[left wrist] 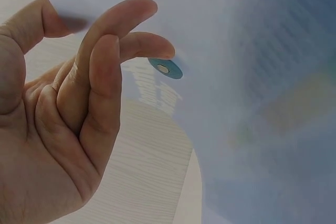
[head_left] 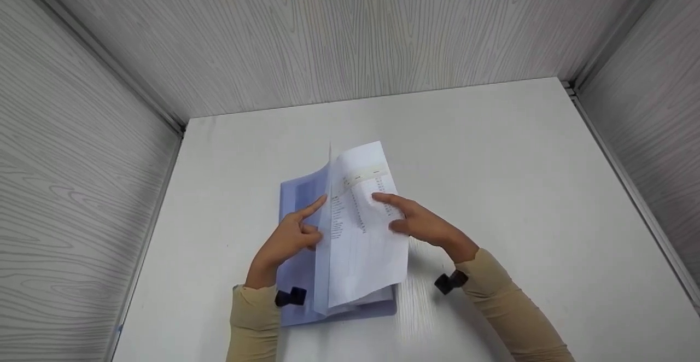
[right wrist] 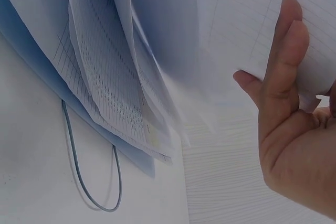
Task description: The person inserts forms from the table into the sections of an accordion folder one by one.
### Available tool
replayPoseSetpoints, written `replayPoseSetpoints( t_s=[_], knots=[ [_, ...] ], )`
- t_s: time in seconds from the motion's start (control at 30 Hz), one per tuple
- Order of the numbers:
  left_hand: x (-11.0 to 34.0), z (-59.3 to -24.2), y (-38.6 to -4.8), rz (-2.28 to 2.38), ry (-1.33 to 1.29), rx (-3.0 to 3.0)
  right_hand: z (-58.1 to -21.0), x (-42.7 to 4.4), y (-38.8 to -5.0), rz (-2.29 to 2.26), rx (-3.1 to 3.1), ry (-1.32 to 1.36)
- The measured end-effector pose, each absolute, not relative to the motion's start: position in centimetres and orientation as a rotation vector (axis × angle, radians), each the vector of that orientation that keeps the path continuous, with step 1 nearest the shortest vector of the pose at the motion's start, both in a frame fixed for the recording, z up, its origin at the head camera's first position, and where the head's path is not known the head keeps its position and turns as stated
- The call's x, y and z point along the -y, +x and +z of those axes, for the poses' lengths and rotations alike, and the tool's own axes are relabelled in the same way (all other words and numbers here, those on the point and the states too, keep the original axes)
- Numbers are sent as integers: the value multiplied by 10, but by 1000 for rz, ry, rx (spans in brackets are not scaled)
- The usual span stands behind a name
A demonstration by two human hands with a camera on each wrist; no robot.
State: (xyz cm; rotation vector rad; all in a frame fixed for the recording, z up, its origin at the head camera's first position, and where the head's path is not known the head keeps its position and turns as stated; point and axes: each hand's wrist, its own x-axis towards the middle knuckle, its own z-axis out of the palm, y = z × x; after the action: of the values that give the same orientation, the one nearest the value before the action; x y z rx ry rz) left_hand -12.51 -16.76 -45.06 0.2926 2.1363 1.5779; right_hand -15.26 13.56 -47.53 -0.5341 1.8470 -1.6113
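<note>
A translucent blue document folder [head_left: 298, 190] lies open on the table, its flap raised near the middle. Printed sheets [head_left: 366, 258] stand tilted up from it, with columns of small text. At the sheets' right edge my right hand [head_left: 426, 222] pinches the paper, thumb and index finger on the printed face. On the flap's left side is my left hand [head_left: 287, 241], index finger extended against the plastic. In the left wrist view, its other fingers bend loosely near a teal round button [left wrist: 167, 68] with a metal centre.
A thin cord loop [right wrist: 79, 174] hangs from the folder's edge onto the white table [head_left: 492, 187]. Grey wood-grain panels [head_left: 350, 39] close off the back and both sides. Each wrist bears a small black camera [head_left: 451, 281].
</note>
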Motion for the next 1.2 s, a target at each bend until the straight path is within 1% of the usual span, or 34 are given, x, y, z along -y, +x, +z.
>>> replayPoseSetpoints(
  t_s=[0.27, 0.57, 0.87, 1.2],
  knots=[
    [168, -451, -126, 1591, 315, -2117, -474, -145, -157, -1621, -1814, -521],
    [166, -450, -125, 1617, 342, -2076, -483, -134, -159, -1640, -1790, -526],
    [165, -450, -125, 1613, 337, -2101, -488, -124, -154, -1710, -1799, -458],
    [165, -448, -126, 1609, 335, -2103, -484, -126, -149, -1721, -1906, -404]
  ],
)
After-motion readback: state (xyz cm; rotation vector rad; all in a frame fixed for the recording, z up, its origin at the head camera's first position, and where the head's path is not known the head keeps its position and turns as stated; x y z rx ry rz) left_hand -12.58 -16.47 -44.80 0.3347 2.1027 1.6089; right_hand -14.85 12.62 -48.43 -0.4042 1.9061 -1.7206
